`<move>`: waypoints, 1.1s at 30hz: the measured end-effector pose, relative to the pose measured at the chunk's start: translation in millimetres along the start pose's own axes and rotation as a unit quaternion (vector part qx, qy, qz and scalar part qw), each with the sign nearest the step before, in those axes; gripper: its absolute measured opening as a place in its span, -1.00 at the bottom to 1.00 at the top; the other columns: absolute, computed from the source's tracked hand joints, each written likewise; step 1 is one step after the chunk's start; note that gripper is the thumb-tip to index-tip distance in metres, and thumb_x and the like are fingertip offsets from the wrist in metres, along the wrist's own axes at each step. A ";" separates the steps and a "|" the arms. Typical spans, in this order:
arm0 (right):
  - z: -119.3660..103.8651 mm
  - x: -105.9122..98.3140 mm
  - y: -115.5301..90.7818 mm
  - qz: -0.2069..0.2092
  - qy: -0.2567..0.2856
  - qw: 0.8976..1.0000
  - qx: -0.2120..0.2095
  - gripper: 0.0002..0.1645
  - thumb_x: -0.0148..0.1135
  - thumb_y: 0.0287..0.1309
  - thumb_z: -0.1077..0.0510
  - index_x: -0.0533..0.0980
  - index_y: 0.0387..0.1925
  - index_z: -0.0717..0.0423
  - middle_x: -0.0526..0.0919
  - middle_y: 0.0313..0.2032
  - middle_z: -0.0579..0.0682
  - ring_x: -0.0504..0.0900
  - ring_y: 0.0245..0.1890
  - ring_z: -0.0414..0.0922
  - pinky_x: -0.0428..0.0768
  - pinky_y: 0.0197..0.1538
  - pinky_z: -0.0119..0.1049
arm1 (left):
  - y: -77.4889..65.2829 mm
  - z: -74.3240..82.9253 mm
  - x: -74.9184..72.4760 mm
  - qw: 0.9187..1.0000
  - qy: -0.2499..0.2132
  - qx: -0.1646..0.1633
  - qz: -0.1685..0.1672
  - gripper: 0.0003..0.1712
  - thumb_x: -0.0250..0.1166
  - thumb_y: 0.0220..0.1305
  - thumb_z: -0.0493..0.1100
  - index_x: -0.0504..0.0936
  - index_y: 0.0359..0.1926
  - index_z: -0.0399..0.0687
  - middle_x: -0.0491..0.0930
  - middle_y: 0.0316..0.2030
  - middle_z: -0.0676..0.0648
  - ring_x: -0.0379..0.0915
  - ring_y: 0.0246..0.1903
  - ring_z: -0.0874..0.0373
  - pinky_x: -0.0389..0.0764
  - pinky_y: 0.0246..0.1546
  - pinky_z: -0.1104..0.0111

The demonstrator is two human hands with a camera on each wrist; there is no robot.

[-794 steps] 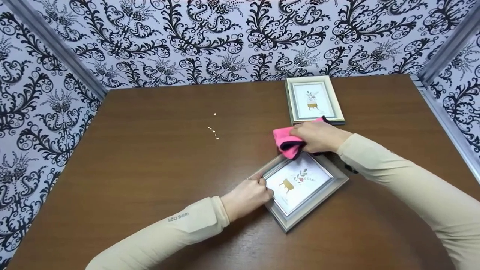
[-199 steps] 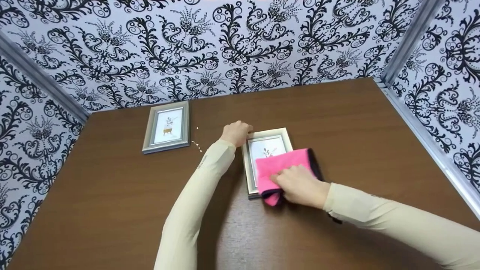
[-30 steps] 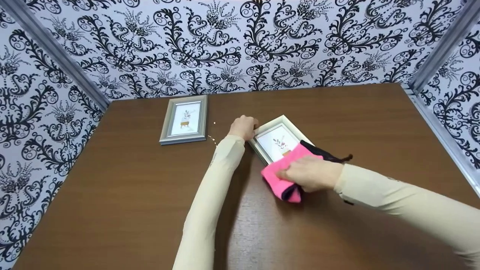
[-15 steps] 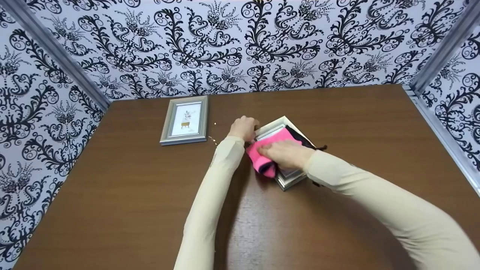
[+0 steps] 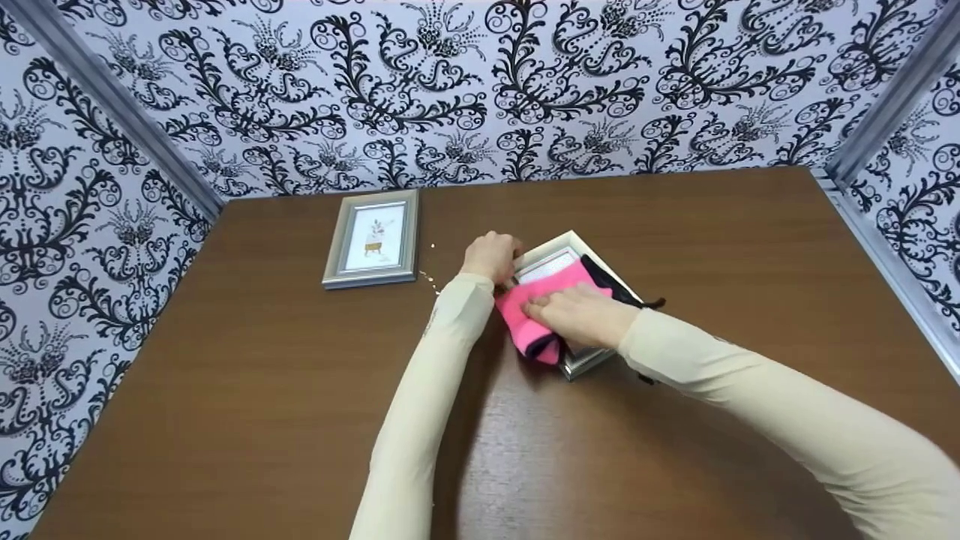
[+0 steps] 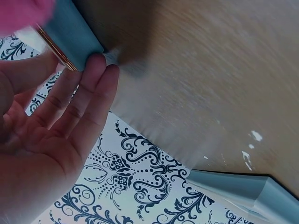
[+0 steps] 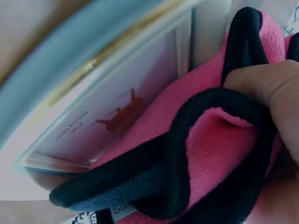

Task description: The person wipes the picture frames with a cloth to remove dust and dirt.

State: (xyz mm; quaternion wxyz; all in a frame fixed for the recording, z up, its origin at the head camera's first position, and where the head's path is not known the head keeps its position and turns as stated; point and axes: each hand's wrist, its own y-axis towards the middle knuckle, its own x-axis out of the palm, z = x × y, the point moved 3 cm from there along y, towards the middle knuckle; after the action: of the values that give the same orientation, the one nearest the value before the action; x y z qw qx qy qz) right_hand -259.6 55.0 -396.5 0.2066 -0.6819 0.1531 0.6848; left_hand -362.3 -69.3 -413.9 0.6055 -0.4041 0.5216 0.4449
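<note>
A cream picture frame [image 5: 592,253] lies turned at an angle on the brown table, right of its middle. My left hand [image 5: 491,256] holds its left corner, with fingertips and thumb at the frame's edge in the left wrist view. A pink cloth with black edging [image 5: 534,301] covers much of the frame's glass. My right hand [image 5: 574,311] holds this folded cloth against the frame. In the right wrist view the thumb [image 7: 261,81] grips a fold, and part of the print with a small stool [image 7: 122,114] shows beside the cloth [image 7: 215,154].
A second, grey-beige picture frame [image 5: 334,244] lies face up at the back left of the table [image 5: 262,390]. Small white flecks [image 5: 427,277] mark the tabletop beside it. Patterned walls [image 5: 420,90] close off the back and sides.
Since a second ago the cloth and right hand have moved left and up across the frame, then slightly right. Much earlier, the left hand held the grey-beige frame, which now lies at the back left.
</note>
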 end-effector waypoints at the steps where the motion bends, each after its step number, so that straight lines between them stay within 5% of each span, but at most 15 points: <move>1: -3.1 -1.1 -5.3 0.001 -0.007 1.000 -0.007 -0.40 0.27 -0.15 0.33 0.39 0.05 0.21 0.55 -0.15 0.12 0.55 -0.31 0.02 0.52 -0.33 -0.16 | -0.4 -0.2 -0.2 1.000 0.000 -0.003 0.002 -0.79 0.21 -0.01 -0.25 0.65 -0.33 0.11 0.58 -0.25 -0.12 0.49 -0.26 -0.08 0.51 -0.33 0.14; 6: -18.5 -6.9 -33.3 -0.013 -0.026 0.999 -0.034 -0.41 0.30 -0.11 0.29 0.39 0.05 0.21 0.56 -0.20 0.10 0.53 -0.32 -0.01 0.50 -0.37 -0.21 | -1.2 -1.2 -1.6 1.000 -0.001 -0.013 0.004 -0.84 0.19 0.06 -0.19 0.65 -0.32 0.10 0.58 -0.23 -0.13 0.49 -0.25 -0.10 0.51 -0.33 0.11; 16: -25.9 -13.3 -67.0 -0.025 -0.005 0.999 -0.038 -0.39 0.29 -0.12 0.33 0.41 0.08 0.16 0.52 -0.02 0.09 0.48 -0.02 0.02 0.49 -0.10 -0.11 | -3.5 1.3 1.9 1.000 -0.010 -0.016 -0.015 -0.76 0.14 0.04 -0.29 0.59 -0.27 0.10 0.56 -0.23 -0.08 0.47 -0.28 -0.04 0.51 -0.35 0.12; 28: -6.3 -34.0 -92.6 0.096 -0.019 0.995 -0.028 -0.43 0.34 -0.19 0.25 0.47 0.00 0.12 0.56 -0.08 0.04 0.50 -0.05 -0.03 0.54 -0.26 -0.07 | 0.5 2.2 5.4 0.999 0.028 0.026 0.007 -0.80 0.16 0.05 -0.25 0.60 -0.29 0.10 0.59 -0.29 -0.07 0.51 -0.31 -0.03 0.53 -0.40 0.12; 33: 4.0 -35.4 -106.5 0.110 -0.017 0.994 -0.004 -0.42 0.32 -0.23 0.31 0.47 -0.02 0.12 0.57 -0.12 0.05 0.51 -0.09 -0.04 0.55 -0.35 -0.06 | 1.5 3.1 5.2 0.999 0.031 0.030 -0.003 -0.76 0.17 0.02 -0.28 0.60 -0.29 0.11 0.58 -0.27 -0.07 0.50 -0.29 -0.04 0.52 -0.40 0.11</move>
State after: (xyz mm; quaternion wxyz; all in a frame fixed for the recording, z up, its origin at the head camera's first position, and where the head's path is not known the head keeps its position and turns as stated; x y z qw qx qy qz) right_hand -211.2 146.8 -353.5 0.1296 -0.6500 0.2211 0.7154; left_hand -362.5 -65.3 -418.7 0.6022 -0.4010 0.5521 0.4145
